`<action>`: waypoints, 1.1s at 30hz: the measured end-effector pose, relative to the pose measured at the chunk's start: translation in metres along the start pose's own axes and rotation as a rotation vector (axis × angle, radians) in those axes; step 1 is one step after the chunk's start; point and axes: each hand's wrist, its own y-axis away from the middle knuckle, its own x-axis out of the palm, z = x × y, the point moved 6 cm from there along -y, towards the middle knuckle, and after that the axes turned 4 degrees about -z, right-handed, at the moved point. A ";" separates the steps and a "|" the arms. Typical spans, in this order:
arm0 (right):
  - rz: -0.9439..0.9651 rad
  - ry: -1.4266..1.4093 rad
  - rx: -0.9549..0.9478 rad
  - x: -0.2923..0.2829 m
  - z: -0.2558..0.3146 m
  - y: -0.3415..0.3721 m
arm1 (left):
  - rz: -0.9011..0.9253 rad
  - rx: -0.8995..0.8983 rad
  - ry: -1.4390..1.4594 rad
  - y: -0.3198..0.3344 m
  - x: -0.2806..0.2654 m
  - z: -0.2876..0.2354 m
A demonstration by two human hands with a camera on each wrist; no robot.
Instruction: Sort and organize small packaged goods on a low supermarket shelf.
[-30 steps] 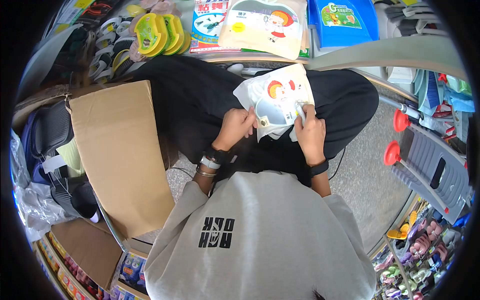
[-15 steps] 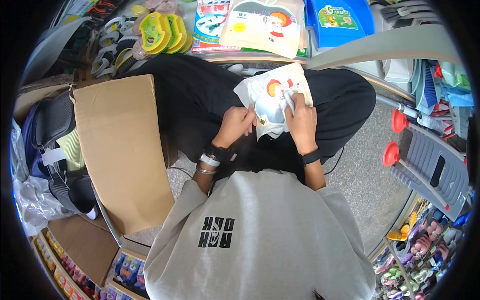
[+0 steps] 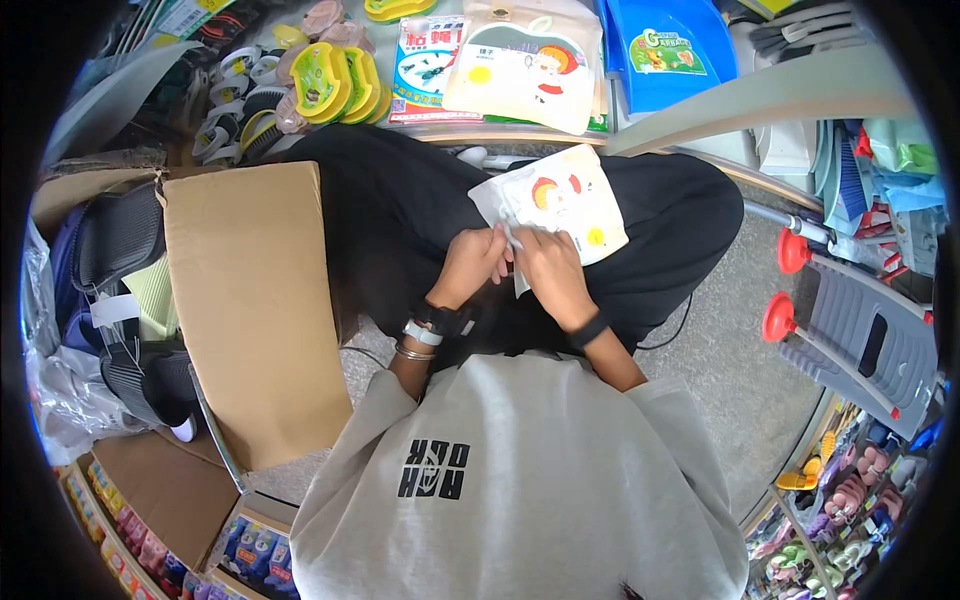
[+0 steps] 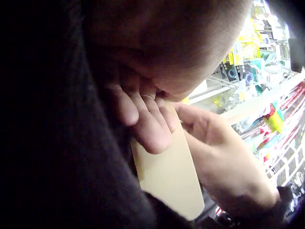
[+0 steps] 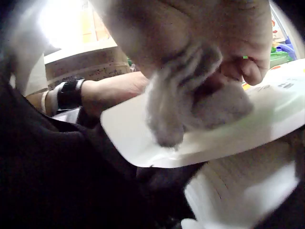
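Note:
A flat cream mirror packet (image 3: 585, 205) printed with a red-haired cartoon girl lies tilted over the lap. At its near left corner, my left hand (image 3: 468, 268) grips the edge with curled fingers; the left wrist view shows the packet's plain pale back (image 4: 171, 176) below those fingers. My right hand (image 3: 555, 275) lies over the lower left part of the printed face, close beside the left hand. Bunched in its fingers is a greyish-white cloth (image 5: 167, 107), pressed against the packet. The apple-shaped mirror area is mostly hidden under the right hand.
A similar mirror packet (image 3: 525, 75) lies on the shelf ahead, between yellow-green containers (image 3: 325, 85) and a blue dustpan (image 3: 665, 55). An open cardboard box (image 3: 255, 320) stands at the left. Red plungers (image 3: 780, 315) and a grey folding stool (image 3: 860, 330) are at the right.
My right hand has slid left and toward the body across the packet, from its right side to the lower left corner. My left hand keeps its hold on the left edge.

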 end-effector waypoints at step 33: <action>-0.278 -0.113 0.156 -0.059 -0.027 -0.064 | -0.016 0.009 -0.160 0.000 0.000 -0.013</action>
